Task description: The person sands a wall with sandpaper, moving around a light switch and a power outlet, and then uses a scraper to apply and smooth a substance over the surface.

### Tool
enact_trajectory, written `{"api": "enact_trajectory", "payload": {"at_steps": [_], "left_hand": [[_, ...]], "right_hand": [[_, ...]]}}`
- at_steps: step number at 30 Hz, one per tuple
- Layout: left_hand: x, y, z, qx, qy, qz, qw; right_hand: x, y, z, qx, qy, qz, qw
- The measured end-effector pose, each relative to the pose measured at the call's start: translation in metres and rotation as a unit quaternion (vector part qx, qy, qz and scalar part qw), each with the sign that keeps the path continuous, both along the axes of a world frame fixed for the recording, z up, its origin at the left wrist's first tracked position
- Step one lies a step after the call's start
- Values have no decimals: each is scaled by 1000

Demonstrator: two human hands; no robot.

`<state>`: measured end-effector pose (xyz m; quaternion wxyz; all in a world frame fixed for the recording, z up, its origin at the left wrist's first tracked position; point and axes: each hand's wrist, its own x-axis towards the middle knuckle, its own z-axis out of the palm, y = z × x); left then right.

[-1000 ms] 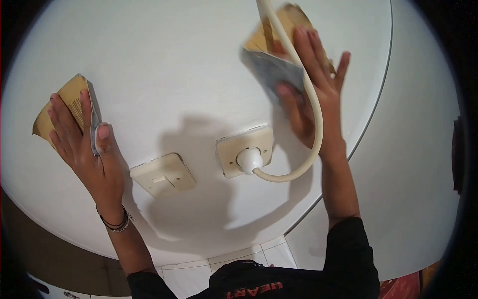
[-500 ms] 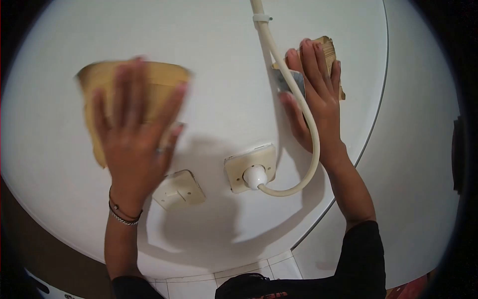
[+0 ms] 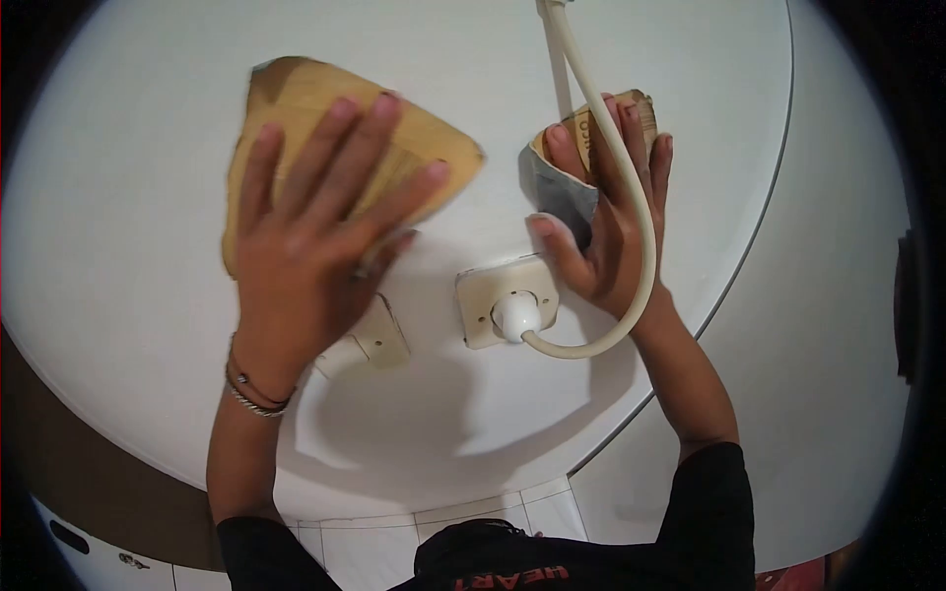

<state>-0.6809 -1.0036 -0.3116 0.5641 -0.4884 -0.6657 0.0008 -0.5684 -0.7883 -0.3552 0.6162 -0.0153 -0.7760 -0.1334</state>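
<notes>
My left hand (image 3: pixel 310 217) lies with fingers spread over a large yellow-brown sheet of sandpaper (image 3: pixel 296 84), backing side up, pressed on the white wall (image 3: pixel 473 59). On the right, my right hand (image 3: pixel 616 227) stretches its fingers over a smaller sandpaper piece (image 3: pixel 584 133). That piece shows printing on its brown back and a folded grey flap (image 3: pixel 562 192) near the thumb. A cream cable (image 3: pixel 641 212) crosses in front of my right hand. It runs to a white plug (image 3: pixel 519 317) in a wall socket (image 3: pixel 473 307) between my hands.
A second cream wall plate (image 3: pixel 379 340) sits below my left hand, partly hidden by it. A clip (image 3: pixel 557 3) holds the cable at the top. The wall meets another white surface (image 3: pixel 808 325) at a corner on the right. White tiles (image 3: pixel 365 552) show below.
My left hand and the large sheet have moved right and up, and the sheet is turned. My right hand has shifted slightly, and more of the grey flap shows. The view has also shifted.
</notes>
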Motion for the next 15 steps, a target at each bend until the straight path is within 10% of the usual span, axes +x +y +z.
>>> {"api": "enact_trajectory", "payload": {"at_steps": [4,12,15], "left_hand": [[-38,-39,20,191,36,-71,978],[4,5,-20,-21,-43,4,999],[-11,-6,-14,43,-54,-17,997]], "right_hand": [[28,47,12,-19,97,-14,995],[-4,-9,-2,96,-48,101,989],[4,15,5,123,-32,-8,992]]}}
